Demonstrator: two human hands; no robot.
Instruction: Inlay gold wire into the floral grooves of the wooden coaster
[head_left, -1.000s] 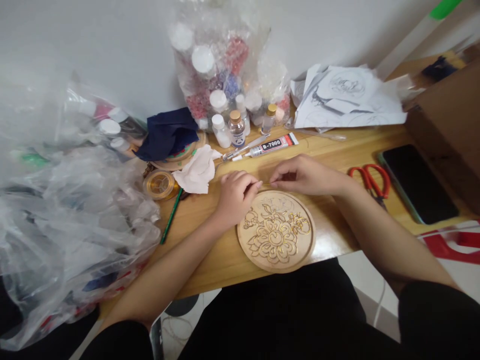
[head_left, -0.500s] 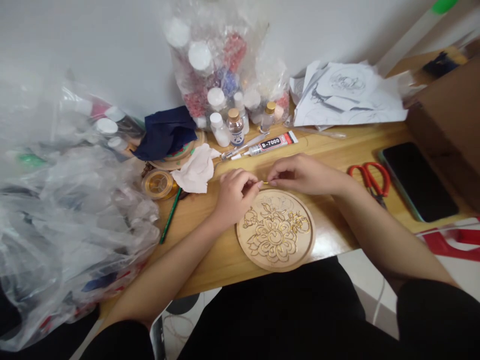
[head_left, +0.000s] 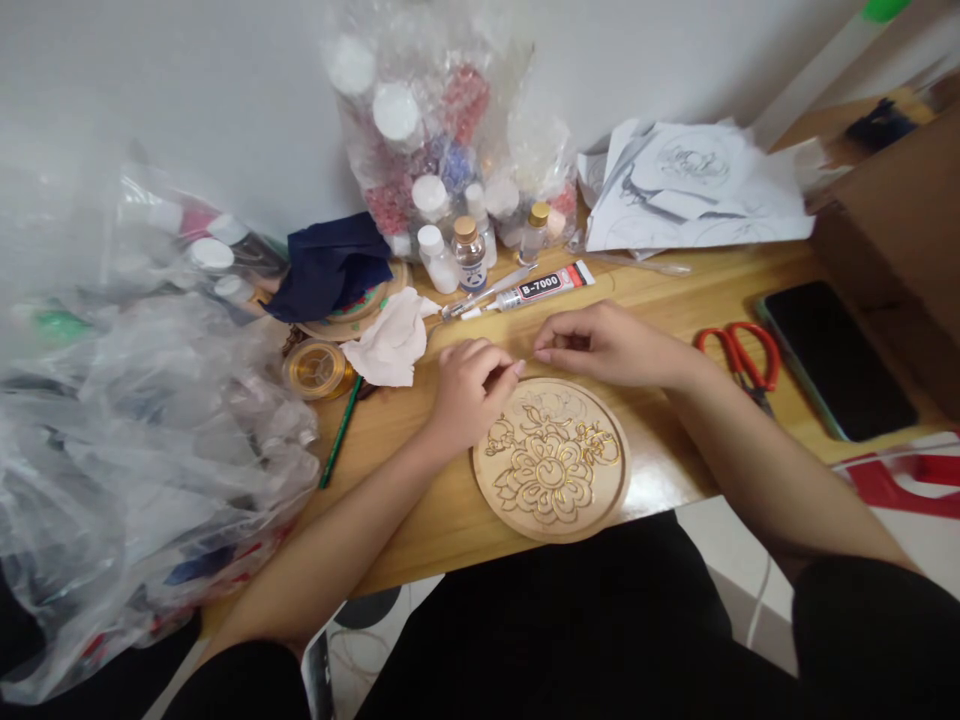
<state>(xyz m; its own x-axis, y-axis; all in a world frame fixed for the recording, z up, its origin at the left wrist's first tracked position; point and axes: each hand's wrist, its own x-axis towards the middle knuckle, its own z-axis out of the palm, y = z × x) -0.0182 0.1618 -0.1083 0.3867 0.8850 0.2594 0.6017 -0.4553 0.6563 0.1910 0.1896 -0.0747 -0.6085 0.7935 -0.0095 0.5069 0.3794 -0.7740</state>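
Observation:
My left hand (head_left: 474,392) is closed in a pinch above the upper left rim of a round wooden board (head_left: 486,490). Facing it, my right hand (head_left: 596,345) also pinches, just beyond the board's top edge. Only a small gap parts the two sets of fingertips. Whatever they hold is too small or hidden to make out. Raised gold wire (head_left: 551,475) outlines a large flower and smaller shapes on the board. Toward its top, part of the drawn pattern (head_left: 566,405) shows as thin pale lines.
Behind my hands lie a B-7000 glue tube (head_left: 544,287) and small bottles (head_left: 470,255). A gold wire spool (head_left: 316,369), green pencil (head_left: 341,432) and plastic bags (head_left: 150,430) are left. Red-handled pliers (head_left: 739,358), a phone (head_left: 836,362) and paper drawings (head_left: 690,190) are right.
A short bit of gold wire showed between my fingertips half a second ago; now it cannot be seen there. Both hands stay almost in place, and the board has not moved.

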